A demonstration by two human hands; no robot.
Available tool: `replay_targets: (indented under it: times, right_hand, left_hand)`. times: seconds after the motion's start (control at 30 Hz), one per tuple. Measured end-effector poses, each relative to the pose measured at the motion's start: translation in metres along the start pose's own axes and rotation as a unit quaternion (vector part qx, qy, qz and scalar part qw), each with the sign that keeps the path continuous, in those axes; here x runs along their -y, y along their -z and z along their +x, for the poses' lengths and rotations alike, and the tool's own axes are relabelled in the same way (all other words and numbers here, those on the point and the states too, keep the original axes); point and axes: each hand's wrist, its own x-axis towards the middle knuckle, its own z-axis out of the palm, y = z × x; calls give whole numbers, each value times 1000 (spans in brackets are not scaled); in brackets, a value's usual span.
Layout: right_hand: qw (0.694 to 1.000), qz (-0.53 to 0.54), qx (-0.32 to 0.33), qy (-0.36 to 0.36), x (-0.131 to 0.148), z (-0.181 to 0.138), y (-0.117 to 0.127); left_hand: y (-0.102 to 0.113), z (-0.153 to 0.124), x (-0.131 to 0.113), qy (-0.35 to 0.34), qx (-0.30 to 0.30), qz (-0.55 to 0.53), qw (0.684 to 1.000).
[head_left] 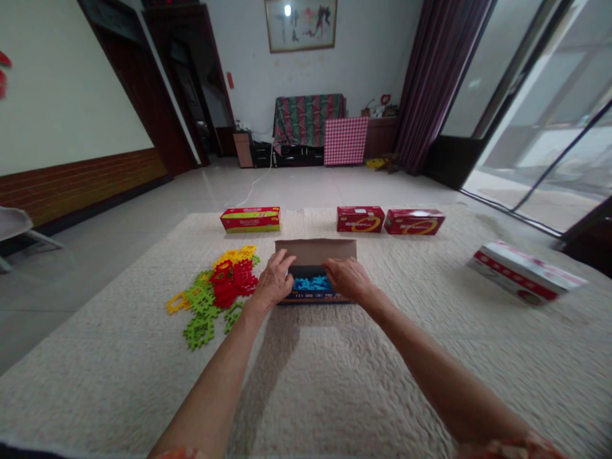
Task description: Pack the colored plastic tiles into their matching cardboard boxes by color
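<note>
A dark blue cardboard box (313,295) sits on the quilted cover in front of me, its brown lid (315,251) raised at the back. Blue plastic pieces (312,283) lie inside it. My left hand (275,278) is closed around the box's left end, thumb toward the opening. At the right end, my right hand (348,279) grips the edge with curled fingers; its fingertips are partly hidden. To the left of the box lies a loose pile of interlocking plastic pieces: red ones (233,280), green ones (201,305) and yellow ones (235,255).
The pale quilted cover (329,382) spreads under everything. Along its far edge stand a red and yellow box (251,220) and two dark red boxes (360,220). A white and red box (524,273) lies at the right. A chair (14,223) stands far left.
</note>
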Motion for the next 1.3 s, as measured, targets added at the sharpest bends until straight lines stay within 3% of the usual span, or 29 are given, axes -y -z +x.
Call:
replay_targets:
  times: [0.23,0.4,0.6,0.73,0.83,1.03,1.3]
  right_hand:
    - [999,-46,10,-17,-17,-12,18]
    - [993,-61,25,-98,-29,-22,22]
    - [987,-32,30,-152,-25,-24,21]
    - [982,-11,30,-184,-22,-21,18]
    - [980,-5,45,-191,-22,-18,17]
    - [976,-2,106,-192,-27,-7,22]
    - [967,4,134,-215,-29,1,21]
  left_hand:
    - [8,8,9,8,-9,12,1000]
    - [20,9,19,28,6,43,999]
    - [33,3,13,62,45,97,992]
    - [39,1,3,127,101,151,975]
    - [40,3,-2,167,147,168,960]
    - [34,8,3,173,194,132,957]
    - [31,13,5,192,204,96,955]
